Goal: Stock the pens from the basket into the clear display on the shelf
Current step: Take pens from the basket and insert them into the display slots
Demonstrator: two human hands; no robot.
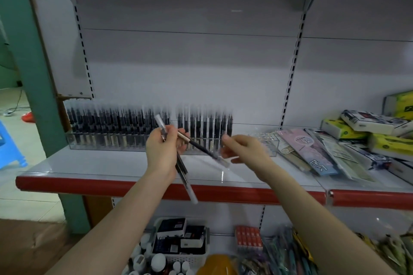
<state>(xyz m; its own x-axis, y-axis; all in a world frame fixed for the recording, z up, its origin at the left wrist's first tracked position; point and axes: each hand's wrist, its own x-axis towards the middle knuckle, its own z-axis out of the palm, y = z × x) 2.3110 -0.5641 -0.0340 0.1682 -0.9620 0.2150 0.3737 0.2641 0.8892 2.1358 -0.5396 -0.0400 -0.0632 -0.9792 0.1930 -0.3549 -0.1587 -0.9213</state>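
The left hand [162, 152] gripped several pens [182, 169]; the right hand [242, 150] pinched one pen [202, 148] before the clear display [271, 148].

Two hands [162, 152]; one clear display [143, 143]; one white basket [178, 259]

Two bare forearms, no sleeves, hands [161, 152] without rings, watch or gloves

Grey slotted shelf back panel [190, 56], green pillar [29, 73], blue stool [9, 149]
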